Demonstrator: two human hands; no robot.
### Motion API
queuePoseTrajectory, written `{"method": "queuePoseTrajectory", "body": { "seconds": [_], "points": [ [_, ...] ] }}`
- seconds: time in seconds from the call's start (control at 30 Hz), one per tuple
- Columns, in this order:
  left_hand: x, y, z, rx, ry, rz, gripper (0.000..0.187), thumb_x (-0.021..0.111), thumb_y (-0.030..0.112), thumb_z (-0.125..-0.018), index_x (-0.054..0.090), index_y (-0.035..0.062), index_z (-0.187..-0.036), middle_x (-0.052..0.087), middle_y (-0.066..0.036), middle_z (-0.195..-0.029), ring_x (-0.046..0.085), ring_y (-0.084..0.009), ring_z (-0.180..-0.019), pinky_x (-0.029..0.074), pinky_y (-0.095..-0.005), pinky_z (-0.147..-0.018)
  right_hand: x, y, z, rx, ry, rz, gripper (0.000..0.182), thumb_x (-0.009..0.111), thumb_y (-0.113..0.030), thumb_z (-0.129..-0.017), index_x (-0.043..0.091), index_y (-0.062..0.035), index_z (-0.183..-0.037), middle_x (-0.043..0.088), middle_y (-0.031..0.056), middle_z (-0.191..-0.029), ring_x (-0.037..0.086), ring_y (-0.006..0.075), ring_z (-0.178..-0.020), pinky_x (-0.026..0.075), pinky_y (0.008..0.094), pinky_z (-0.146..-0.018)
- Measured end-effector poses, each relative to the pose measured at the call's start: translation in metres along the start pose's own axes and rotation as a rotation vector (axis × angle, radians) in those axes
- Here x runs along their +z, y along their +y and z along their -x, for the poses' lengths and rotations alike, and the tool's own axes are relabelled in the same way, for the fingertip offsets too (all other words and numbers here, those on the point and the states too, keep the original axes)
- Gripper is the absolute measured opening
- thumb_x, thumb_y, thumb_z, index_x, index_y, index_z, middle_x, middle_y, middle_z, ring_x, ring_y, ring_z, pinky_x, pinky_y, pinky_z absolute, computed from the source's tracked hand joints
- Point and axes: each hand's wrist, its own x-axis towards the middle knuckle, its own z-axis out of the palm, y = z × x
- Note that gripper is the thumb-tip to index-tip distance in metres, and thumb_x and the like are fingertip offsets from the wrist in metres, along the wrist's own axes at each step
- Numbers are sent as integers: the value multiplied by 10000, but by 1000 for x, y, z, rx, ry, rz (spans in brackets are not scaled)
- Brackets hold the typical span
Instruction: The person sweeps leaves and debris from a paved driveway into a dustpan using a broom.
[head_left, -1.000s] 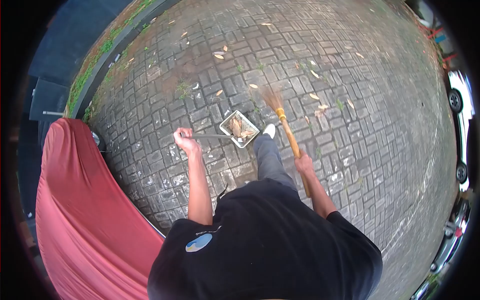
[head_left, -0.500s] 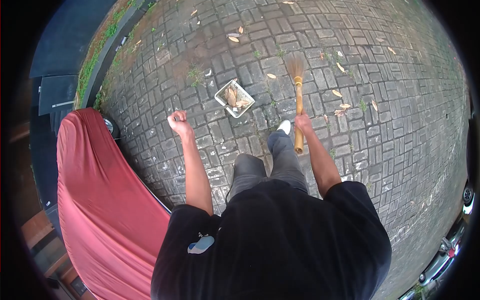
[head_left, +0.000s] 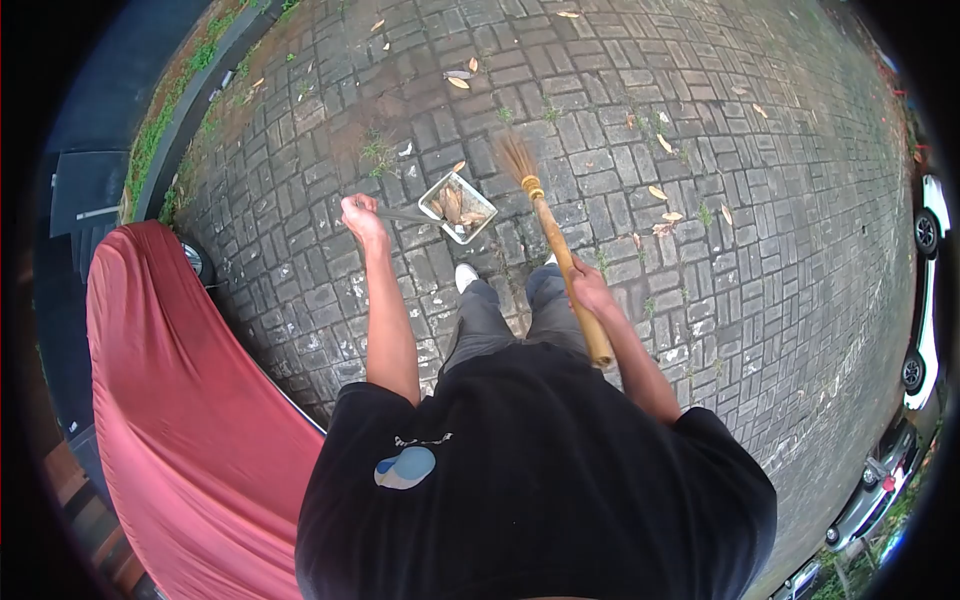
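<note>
My left hand [head_left: 362, 214] is closed round the end of a thin grey handle. That handle runs right to a white dustpan [head_left: 466, 238], a square open box with dry brown leaves [head_left: 458, 207] inside. My right hand [head_left: 590, 284] grips the wooden handle of a broom [head_left: 552, 228] near its middle. The broom slants up and left, and its brown bristles [head_left: 517, 156] are just right of the dustpan's upper corner, apart from it. The butt of the handle points toward my body.
A red cloth cover [head_left: 190, 400] lies over a vehicle at left, with a wheel [head_left: 197, 262] showing. Loose leaves [head_left: 665, 143] are scattered on the brick paving [head_left: 760, 250]. A kerb [head_left: 190, 120] runs along the upper left. Parked cars [head_left: 925, 300] stand at far right.
The broom's bristles have swung left toward the dustpan, and my right hand has come lower and nearer my body. Both my shoes now show, and the grey dustpan handle is clearer.
</note>
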Motion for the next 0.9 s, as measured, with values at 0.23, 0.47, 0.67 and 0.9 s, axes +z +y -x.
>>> {"method": "queuePoseTrajectory", "body": {
  "seconds": [0.23, 0.47, 0.67, 0.9],
  "points": [
    [-82, 21, -42, -2, 35, 199, 258, 371, 236, -810, 381, 71, -611, 350, -23, -513, 337, -137, -491, 310, -276, -519, 86, -16, -105, -167, 194, 231, 412, 356, -222, -894, 397, -94, -1283, 590, 148, -722, 597, 235, -514, 505, 365, -486],
    [-144, 29, -50, 37, 178, 266, 213, 389, 223, -805, 402, 66, -663, 341, -14, -507, 329, -127, -485, 309, -273, -514, 121, -17, -177, -150, 0, 519, 321, 361, -190, -859, 459, -50, -1131, 620, 203, -822, 641, 291, -616, 515, 406, -540],
    [-151, 21, -76, 46, 169, 219, 251, 385, 232, -809, 413, 56, -632, 364, -26, -517, 337, -131, -489, 302, -278, -493, 122, -36, -78, -4, -189, 367, 415, 366, -155, -837, 459, -85, -1236, 572, 147, -674, 577, 233, -517, 475, 375, -441],
    [-141, 41, -72, 22, 174, 79, 289, 357, 238, -790, 392, 53, -570, 380, -48, -523, 363, -147, -504, 303, -284, -511, 167, -30, -57, -216, 38, 484, 465, 377, -201, -862, 378, -111, -1318, 629, 176, -761, 628, 272, -592, 518, 392, -566]
  ]
}}
